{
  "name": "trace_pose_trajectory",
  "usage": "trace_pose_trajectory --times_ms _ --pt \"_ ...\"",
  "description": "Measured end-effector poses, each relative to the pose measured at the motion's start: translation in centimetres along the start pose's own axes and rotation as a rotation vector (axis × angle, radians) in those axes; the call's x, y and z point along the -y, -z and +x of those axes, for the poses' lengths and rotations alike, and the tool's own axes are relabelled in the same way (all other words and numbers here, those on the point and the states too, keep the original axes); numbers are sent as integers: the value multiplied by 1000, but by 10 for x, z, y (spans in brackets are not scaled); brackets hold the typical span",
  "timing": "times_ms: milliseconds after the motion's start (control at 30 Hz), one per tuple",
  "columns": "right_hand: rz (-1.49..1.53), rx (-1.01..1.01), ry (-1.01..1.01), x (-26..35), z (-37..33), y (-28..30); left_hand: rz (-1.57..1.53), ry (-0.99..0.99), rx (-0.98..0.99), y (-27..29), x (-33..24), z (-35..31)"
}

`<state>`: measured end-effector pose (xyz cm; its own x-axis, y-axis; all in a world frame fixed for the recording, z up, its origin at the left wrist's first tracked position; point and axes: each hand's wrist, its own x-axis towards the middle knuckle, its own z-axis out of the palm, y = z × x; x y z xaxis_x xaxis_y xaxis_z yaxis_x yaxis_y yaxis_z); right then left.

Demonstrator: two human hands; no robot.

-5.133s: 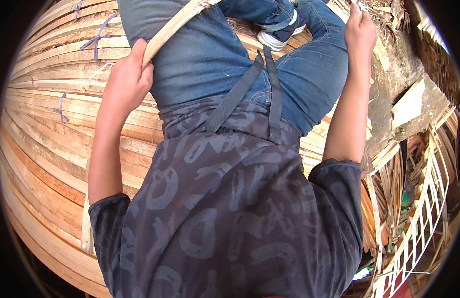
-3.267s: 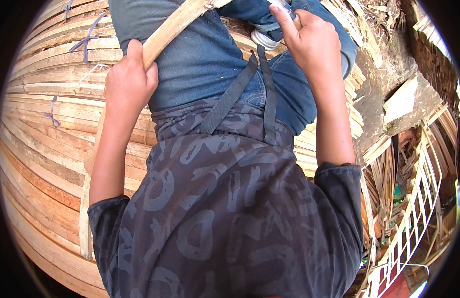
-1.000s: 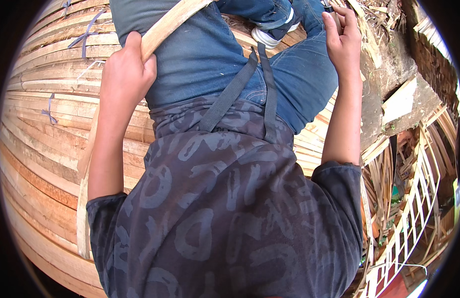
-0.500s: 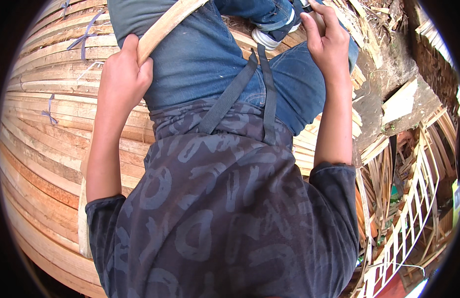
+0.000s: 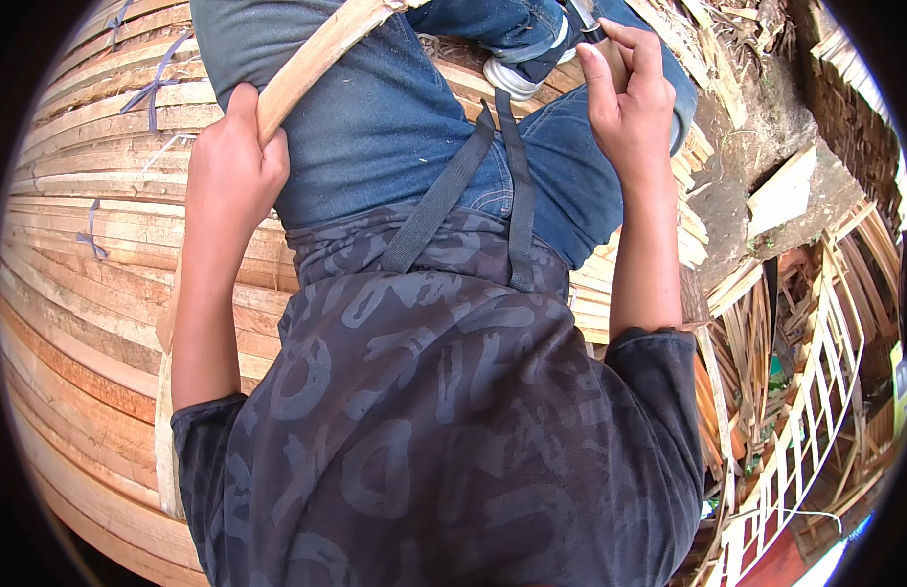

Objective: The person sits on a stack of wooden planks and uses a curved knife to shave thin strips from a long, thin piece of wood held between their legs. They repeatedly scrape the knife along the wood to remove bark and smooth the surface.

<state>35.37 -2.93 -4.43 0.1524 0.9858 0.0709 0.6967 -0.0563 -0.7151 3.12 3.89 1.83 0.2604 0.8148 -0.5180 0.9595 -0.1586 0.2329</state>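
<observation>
My left hand is closed around the lower end of a curved, pale wooden stick. The stick slants up and right across my thigh, and its rough upper end reaches the top edge of the view. Over my other knee, my right hand grips what looks like a wooden-handled knife. Only a short dark and shiny metal part shows beyond the fingers; the rest is cut off by the top edge. The two tools are apart in what I can see.
Bundles of wooden strips, tied with purple string, lie at my left. One sneaker shows between my legs. To the right are a flat offcut, wood scraps and a white lattice frame. Two black straps hang at my waist.
Both hands have shifted slightly left in the view, the right also a little lower. More of the stick's upper end and of the knife's metal part now shows. Both grips stay closed.
</observation>
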Motion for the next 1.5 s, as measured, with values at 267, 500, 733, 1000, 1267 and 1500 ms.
trace_pose_trajectory --times_ms 267,500,733,1000,1267,1500 --pt "-113 31 -231 -46 39 34 -25 -63 71 16 3 4" --pt "-32 42 -142 -13 34 27 -109 -32 79 13 4 4" --pt "-197 -47 -244 -55 41 36 -74 -36 87 16 4 5" --pt "-54 -475 -706 -163 -5 88 -102 -26 48 13 3 3" --pt "216 -318 -315 -42 -11 2 -100 -53 82 12 13 7" --pt "217 -114 -88 12 12 -4 -318 -96 314 30 28 21"
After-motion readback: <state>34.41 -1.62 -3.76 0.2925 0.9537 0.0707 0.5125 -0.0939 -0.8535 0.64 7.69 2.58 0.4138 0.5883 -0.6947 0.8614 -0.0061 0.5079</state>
